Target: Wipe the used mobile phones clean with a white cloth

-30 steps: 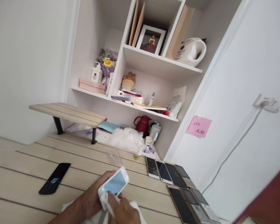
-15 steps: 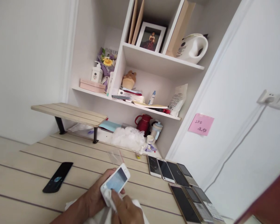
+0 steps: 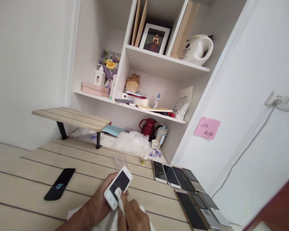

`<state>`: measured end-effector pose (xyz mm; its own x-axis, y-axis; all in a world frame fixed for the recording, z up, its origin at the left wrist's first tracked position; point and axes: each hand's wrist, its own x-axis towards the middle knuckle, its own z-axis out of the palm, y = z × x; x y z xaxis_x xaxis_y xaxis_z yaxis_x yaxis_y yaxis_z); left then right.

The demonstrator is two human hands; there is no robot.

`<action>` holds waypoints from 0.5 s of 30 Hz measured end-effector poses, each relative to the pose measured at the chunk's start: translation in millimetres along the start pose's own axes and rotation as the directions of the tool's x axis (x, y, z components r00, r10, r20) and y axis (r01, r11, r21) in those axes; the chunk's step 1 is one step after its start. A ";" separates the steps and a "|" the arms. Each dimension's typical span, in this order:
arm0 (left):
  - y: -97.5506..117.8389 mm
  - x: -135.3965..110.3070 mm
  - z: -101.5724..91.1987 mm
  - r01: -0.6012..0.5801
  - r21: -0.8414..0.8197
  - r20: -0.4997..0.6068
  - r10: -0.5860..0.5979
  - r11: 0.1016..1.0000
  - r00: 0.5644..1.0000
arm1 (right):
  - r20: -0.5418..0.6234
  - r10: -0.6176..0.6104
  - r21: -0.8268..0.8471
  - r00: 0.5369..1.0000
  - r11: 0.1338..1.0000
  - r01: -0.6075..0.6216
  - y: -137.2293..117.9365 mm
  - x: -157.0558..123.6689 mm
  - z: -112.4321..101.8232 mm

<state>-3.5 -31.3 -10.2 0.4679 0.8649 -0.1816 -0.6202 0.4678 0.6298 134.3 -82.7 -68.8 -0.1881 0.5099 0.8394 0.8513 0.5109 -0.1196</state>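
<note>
My left hand point(image 3: 98, 205) is shut around a white smartphone point(image 3: 119, 186), with its dark screen turned up. My right hand point(image 3: 133, 216) pinches a white cloth point(image 3: 118, 200) against the lower part of that screen. More of the cloth point(image 3: 106, 223) hangs below both hands. A clear plastic sleeve point(image 3: 118, 162) lies just beyond the phone on the pale wood-plank desk point(image 3: 38, 160). A black remote control point(image 3: 59, 184) sits to the left of my hands, and neither hand touches it.
Two rows of several phones point(image 3: 178, 176) lie at the right. A wooden desk riser point(image 3: 72, 118) stands at the back beside a white mesh puff point(image 3: 132, 143) and a red thermos jug point(image 3: 148, 128). White shelves of sundries rise above. A pink sticky note point(image 3: 207, 127) marks the right wall.
The phone has tilted in my left hand, and its screen now looks dark instead of pale blue. The cloth and my right hand have shifted down the screen.
</note>
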 end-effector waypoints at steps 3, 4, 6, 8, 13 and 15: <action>-1.5 0.8 -0.6 0.025 0.100 -0.005 -0.025 0.995 1.000 | 0.021 -0.069 -0.025 0.997 0.997 0.070 -1.1 -2.6 0.9; -2.3 0.8 -0.4 0.027 0.104 -0.003 -0.026 0.994 1.000 | 0.021 -0.064 -0.018 0.998 0.998 0.064 -0.7 -2.9 0.9; -4.0 0.0 1.3 0.022 0.079 -0.001 -0.022 0.997 1.000 | 0.014 -0.016 0.014 1.000 1.000 0.016 0.8 -2.5 0.8; -5.4 -1.9 4.5 -0.003 0.059 -0.014 0.004 0.998 1.000 | 0.004 0.018 0.039 1.000 0.999 -0.018 1.9 -1.5 1.2; -7.9 -4.0 10.2 -0.101 0.135 -0.135 0.119 0.986 0.984 | -0.015 -0.050 0.028 0.999 0.998 0.051 -4.1 -1.6 5.3; -9.9 -2.8 10.4 -0.139 0.163 -0.166 0.166 0.977 0.972 | -0.013 -0.047 0.033 0.999 0.998 0.048 -6.4 -1.6 6.0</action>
<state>7.9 -40.2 -8.1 0.2476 0.9486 -0.1970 -0.5681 0.3068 0.7636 126.3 -82.7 -72.6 -0.2218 0.4763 0.8509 0.8246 0.5573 -0.0970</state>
